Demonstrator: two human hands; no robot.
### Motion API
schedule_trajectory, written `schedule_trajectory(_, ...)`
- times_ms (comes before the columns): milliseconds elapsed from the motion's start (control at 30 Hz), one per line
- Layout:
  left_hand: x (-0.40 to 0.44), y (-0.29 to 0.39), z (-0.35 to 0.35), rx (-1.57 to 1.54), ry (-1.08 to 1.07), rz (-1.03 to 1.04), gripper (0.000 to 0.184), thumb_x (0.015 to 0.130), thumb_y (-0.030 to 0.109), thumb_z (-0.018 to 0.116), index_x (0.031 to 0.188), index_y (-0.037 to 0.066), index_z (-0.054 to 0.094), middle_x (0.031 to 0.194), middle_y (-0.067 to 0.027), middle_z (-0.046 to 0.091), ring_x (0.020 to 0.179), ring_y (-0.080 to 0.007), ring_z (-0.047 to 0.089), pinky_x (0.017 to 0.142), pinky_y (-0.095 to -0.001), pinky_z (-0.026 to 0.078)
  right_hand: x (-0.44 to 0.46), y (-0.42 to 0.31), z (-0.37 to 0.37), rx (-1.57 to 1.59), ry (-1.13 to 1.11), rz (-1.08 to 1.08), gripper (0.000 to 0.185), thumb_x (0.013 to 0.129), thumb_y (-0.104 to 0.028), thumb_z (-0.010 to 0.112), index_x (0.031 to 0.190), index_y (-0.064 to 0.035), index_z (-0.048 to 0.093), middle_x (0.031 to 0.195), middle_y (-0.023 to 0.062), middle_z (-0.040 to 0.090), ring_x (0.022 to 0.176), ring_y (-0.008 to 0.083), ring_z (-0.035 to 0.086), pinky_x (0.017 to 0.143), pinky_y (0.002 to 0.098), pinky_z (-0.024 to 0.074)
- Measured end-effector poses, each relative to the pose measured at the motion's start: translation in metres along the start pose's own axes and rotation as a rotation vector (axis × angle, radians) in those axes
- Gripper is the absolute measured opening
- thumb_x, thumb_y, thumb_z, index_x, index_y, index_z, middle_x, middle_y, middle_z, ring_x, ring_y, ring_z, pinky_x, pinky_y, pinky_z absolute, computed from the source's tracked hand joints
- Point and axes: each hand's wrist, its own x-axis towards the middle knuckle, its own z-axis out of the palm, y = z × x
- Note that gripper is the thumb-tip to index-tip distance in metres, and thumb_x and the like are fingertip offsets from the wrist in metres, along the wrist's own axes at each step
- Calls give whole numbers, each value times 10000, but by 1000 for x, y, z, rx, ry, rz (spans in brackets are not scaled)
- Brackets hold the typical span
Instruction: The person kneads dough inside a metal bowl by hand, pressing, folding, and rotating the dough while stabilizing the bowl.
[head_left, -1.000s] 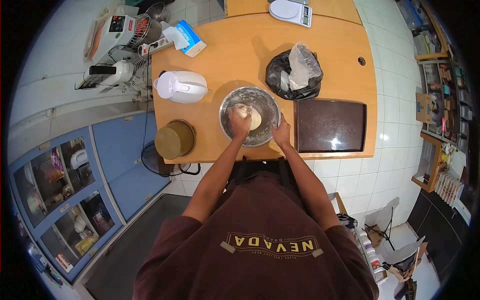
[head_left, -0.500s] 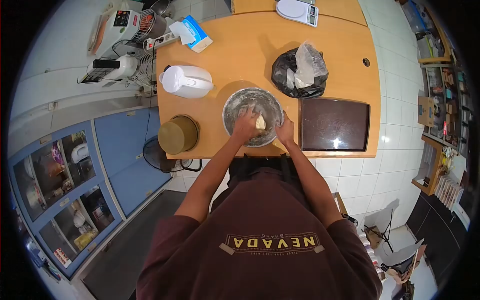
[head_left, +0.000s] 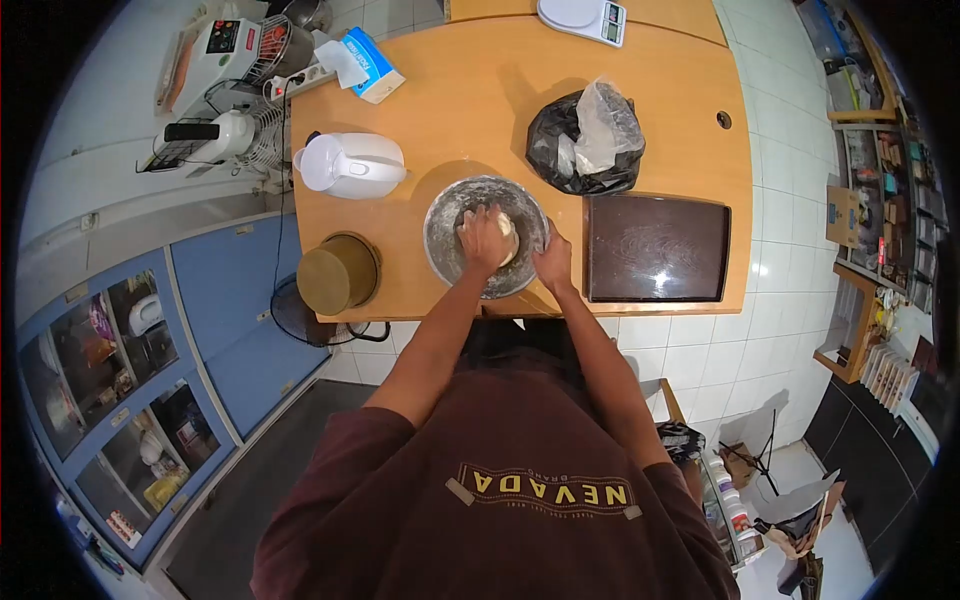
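Note:
A metal mixing bowl (head_left: 440,258) with floury, dough-smeared walls stands near the front edge of the table. Down inside it, my left hand (head_left: 487,238) presses on a pale lump of dough (head_left: 510,246), its fingers curled over the lump and partly covering it. My right hand (head_left: 553,258) grips the bowl's right rim, thumb and fingers closed around the edge. The underside of the dough is hidden by my left hand.
Right of the bowl lies a dark baking tray (head_left: 655,250); behind it sits a black plastic bag (head_left: 560,130) with a clear bag inside. A white pitcher (head_left: 365,165) and a brownish container (head_left: 335,278) stand left. Farther back are a tissue box (head_left: 375,68) and a scale (head_left: 580,18).
My left hand has shifted over the dough and now covers more of it, pressing into the bowl. My right hand stays on the rim. The whole view has shifted slightly.

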Motion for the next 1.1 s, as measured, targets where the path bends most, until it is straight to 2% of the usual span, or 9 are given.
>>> schedule_trajectory(233, -23, -7, 3, -623, 432, -367, 684, 792, 239, 791, 1402, 104, 513, 1276, -188, 523, 1255, -428, 451, 982, -619, 369, -1, 5, 3, 75, 71, -53, 567, 759, 25, 639, 1321, -12, 575, 1048, 263, 716, 1009, 413, 698, 881, 439, 553)
schedule_trajectory(333, -47, -3, -34, -420, 229, -215, 790, 776, 292, 820, 1443, 71, 459, 1344, -212, 469, 1283, -424, 420, 991, -639, 330, -2, 4, 5, 101, 46, 14, 644, 738, 19, 651, 1370, -34, 544, 1089, 276, 701, 1031, 438, 677, 931, 471, 536)
schedule_trajectory(367, -47, -14, -30, -234, 154, -125, 905, 728, 376, 860, 1453, 31, 442, 1366, -233, 433, 1291, -434, 411, 999, -657, 306, -2, 5, 5, 90, 47, 15, 634, 740, 19, 651, 1363, -31, 549, 1088, 272, 702, 1032, 436, 678, 930, 470, 536)
schedule_trajectory(467, -40, -22, -25, -102, 49, -22, 1000, 679, 445, 885, 1456, 10, 430, 1351, -256, 433, 1298, -446, 404, 1015, -649, 311, 1, 5, 5, 74, 48, 2, 605, 745, 16, 652, 1342, -26, 563, 1084, 264, 706, 1034, 429, 680, 926, 468, 536)
schedule_trajectory(600, -44, -14, -6, -334, 306, 76, 1016, 683, 518, 877, 1428, -10, 431, 1386, -277, 436, 1293, -463, 416, 1065, -540, 370, -2, -1, 1, 57, 62, -2, 575, 752, 15, 651, 1322, -24, 581, 1073, 263, 709, 1030, 424, 684, 916, 464, 539)
schedule_trajectory(700, -36, -7, 1, -567, 252, 147, 934, 707, 518, 868, 1371, -18, 488, 1366, -255, 497, 1249, -438, 473, 1071, -490, 391, -5, -7, 0, 68, 62, 29, 564, 756, 17, 650, 1315, -21, 583, 1075, 261, 710, 1035, 426, 682, 920, 462, 538)
schedule_trajectory(800, -27, 0, 12, -653, 217, -11, 734, 779, 429, 833, 1297, -14, 560, 1333, -228, 552, 1204, -417, 513, 1063, -492, 404, -4, -2, 1, 70, 83, -5, 522, 773, 3, 637, 1293, -14, 594, 1049, 272, 708, 1018, 433, 684, 881, 455, 545)
schedule_trajectory(1000, 1, 1, 28, -243, 352, -79, 426, 854, 204, 717, 1218, 6, 619, 1282, -224, 576, 1182, -426, 517, 1010, -508, 435, 0, 7, 9, 85, 99, -34, 530, 764, 22, 631, 1292, 2, 585, 1088, 282, 696, 1050, 439, 670, 911, 464, 534)
schedule_trajectory(1100, 11, 14, 11, -278, 314, -156, 372, 851, 177, 702, 1175, 11, 629, 1211, -203, 589, 1155, -419, 527, 987, -520, 439, -3, 1, 4, 86, 61, 7, 551, 752, 38, 637, 1299, 9, 576, 1111, 283, 691, 1075, 442, 659, 940, 467, 523)
